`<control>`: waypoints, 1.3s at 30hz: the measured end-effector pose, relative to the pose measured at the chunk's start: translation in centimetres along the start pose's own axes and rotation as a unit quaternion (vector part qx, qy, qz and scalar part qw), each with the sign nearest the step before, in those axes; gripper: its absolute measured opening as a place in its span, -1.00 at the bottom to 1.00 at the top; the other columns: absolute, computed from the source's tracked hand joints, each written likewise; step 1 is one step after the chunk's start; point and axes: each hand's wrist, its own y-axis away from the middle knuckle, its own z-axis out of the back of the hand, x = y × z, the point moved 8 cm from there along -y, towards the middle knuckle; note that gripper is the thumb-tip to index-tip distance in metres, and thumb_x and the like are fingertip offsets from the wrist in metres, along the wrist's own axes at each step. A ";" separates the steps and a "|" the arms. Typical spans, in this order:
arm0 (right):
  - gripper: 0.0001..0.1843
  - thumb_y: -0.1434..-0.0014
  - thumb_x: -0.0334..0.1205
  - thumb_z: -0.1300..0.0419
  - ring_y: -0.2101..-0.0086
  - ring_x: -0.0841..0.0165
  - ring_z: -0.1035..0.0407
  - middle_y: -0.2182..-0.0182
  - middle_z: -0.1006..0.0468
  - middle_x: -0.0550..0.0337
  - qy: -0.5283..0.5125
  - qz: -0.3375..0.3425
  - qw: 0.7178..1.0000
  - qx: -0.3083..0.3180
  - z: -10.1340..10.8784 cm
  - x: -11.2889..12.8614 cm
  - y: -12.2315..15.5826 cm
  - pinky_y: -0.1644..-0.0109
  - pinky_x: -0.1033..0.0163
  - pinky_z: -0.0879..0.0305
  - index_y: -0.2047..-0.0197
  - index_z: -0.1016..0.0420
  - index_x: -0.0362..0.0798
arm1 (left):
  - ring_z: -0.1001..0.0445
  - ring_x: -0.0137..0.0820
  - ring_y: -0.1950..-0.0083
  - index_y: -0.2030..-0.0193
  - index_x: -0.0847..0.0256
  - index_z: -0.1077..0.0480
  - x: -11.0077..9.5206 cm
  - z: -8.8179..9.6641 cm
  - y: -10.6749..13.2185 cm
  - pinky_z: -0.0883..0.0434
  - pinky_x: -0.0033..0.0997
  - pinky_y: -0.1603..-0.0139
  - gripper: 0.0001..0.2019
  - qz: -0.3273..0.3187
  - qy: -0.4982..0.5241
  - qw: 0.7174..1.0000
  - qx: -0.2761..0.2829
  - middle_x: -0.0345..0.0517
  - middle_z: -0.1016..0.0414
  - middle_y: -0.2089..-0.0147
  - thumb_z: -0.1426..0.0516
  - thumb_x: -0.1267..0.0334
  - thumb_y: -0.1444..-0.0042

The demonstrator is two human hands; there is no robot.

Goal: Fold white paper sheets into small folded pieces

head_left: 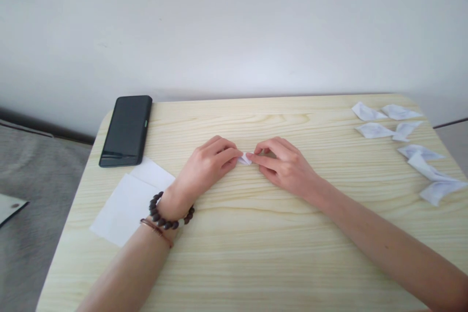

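A small folded piece of white paper (244,158) lies at the middle of the wooden table, mostly covered by fingers. My left hand (212,161) pinches its left end, fingers closed. At the right end, my right hand (276,161) has its fingertips closed on the same paper. A dark bead bracelet (170,224) circles my left wrist, with a thin brown bangle (155,228) below it. Flat white paper sheets (124,207) lie left of my left wrist, partly under it.
A black phone-like device (126,129) rests at the table's back left, touching the paper sheets. Several folded white paper pieces (375,130) are spread along the right side. Behind the wooden table (248,253) stands a white wall (234,29).
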 end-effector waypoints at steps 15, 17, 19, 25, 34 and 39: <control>-0.63 -0.27 -0.46 0.04 0.15 0.21 -0.36 0.22 -0.53 0.01 0.047 -0.033 0.998 0.013 0.4 0.1 1.2 0.02 0.04 -0.36 0.00 -0.51 -0.07 | -0.42 -0.27 0.15 0.12 0.11 -0.50 -1.4 0.8 0.7 -0.41 -0.34 0.30 -0.81 0.034 -0.159 0.986 -0.019 -0.08 -0.52 0.17 -0.10 0.30 -0.16; -0.61 -0.26 -0.47 0.05 0.11 0.19 -0.36 0.20 -0.53 0.00 0.035 -0.041 0.998 0.012 0.5 0.0 1.5 0.01 0.02 -0.38 -0.03 -0.49 -0.06 | -0.41 -0.31 0.19 0.23 0.13 -0.51 -1.4 0.7 0.5 -0.40 -0.36 0.30 -0.86 0.066 -0.155 0.985 -0.042 -0.09 -0.52 0.23 -0.12 0.21 -0.18; -0.61 -0.26 -0.47 0.04 0.08 0.19 -0.36 0.16 -0.53 -0.01 0.030 -0.045 0.999 0.011 0.5 0.0 1.7 -0.02 0.02 -0.38 -0.04 -0.48 -0.06 | -0.41 -0.33 0.21 0.35 0.17 -0.49 -1.3 0.4 0.1 -0.38 -0.38 0.30 -0.80 0.092 -0.160 0.982 -0.051 -0.09 -0.52 0.26 -0.12 0.16 -0.21; -0.73 -0.25 -0.34 -0.07 0.09 0.21 -0.34 0.10 -0.51 0.00 -0.002 -0.081 0.997 -0.012 0.7 -0.8 0.8 -0.05 0.05 -0.35 0.02 -0.48 -0.09 | -0.40 -0.29 0.20 0.26 0.17 -0.45 -1.1 -0.4 -0.3 -0.35 -0.32 0.26 -0.81 0.118 -0.195 0.973 -0.043 -0.09 -0.53 0.21 -0.10 0.14 -0.25; -0.85 -0.27 -0.21 -0.12 0.10 0.24 -0.35 0.11 -0.49 0.07 -0.063 -0.125 0.990 -0.019 0.3 -2.4 0.3 -0.03 0.08 -0.30 0.15 -0.50 -0.01 | -0.41 -0.26 0.14 0.15 0.17 -0.44 -1.2 -0.8 -0.1 -0.36 -0.29 0.16 -0.79 0.113 -0.164 0.979 -0.052 -0.06 -0.52 0.14 -0.13 0.09 -0.22; -0.87 -0.25 -0.22 -0.16 0.10 0.25 -0.36 0.12 -0.51 0.08 -0.086 -0.119 0.989 -0.023 0.5 -2.5 0.4 -0.02 0.11 -0.28 0.13 -0.45 -0.01 | -0.42 -0.26 0.10 0.18 0.16 -0.41 -0.9 -0.8 -0.1 -0.38 -0.23 0.06 -0.84 0.140 -0.052 0.986 -0.075 -0.08 -0.55 0.14 -0.19 0.15 -0.17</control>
